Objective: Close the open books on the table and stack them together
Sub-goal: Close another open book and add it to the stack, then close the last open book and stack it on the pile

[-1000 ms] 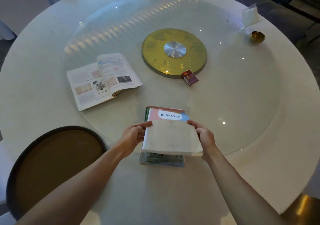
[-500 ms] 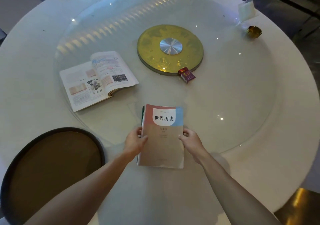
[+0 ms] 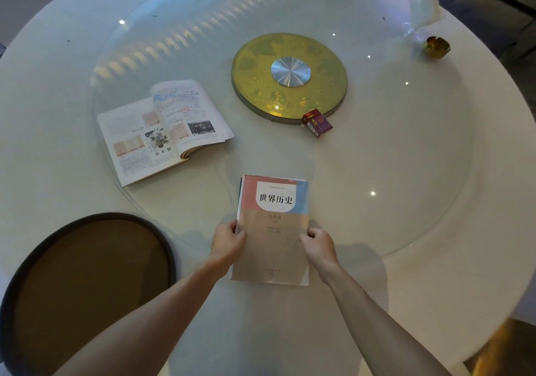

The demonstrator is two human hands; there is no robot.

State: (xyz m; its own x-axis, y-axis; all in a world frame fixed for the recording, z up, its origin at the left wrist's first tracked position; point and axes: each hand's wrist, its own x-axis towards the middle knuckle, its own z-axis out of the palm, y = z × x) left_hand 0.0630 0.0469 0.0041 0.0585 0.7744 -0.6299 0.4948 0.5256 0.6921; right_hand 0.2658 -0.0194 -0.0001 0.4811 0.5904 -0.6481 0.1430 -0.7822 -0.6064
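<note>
— books first: where were they when you looked?

— one closed book (image 3: 272, 230) lay cover up on the near part of the round table (image 3: 435, 259), on top of at least one other; a dark edge of the book underneath (image 3: 240, 190) peeked out along its left side. i couldn't count how many were below it.

— and the hands?

— the left hand (image 3: 227, 242) was clamped on the left edge of that top book, thumb over the cover. the right hand (image 3: 317, 243) pinched the right edge the same way, fingers curled down the side. both forearms reached in from the near edge.

— anything left open?

— yes, an open book (image 3: 164, 130) lay flat, pages up, to the far left of the stack and well apart from it, on the glass turntable (image 3: 406, 143).

— what else was on the table?

— a gold disc (image 3: 324, 85) with a silver hub sat in the middle, and a small red box (image 3: 317, 122) touched its near rim. far right stood a clear card holder (image 3: 425, 7) with a little brass bowl (image 3: 436, 46) just beside it. a round brown chair seat (image 3: 87, 283) showed at the near left.
</note>
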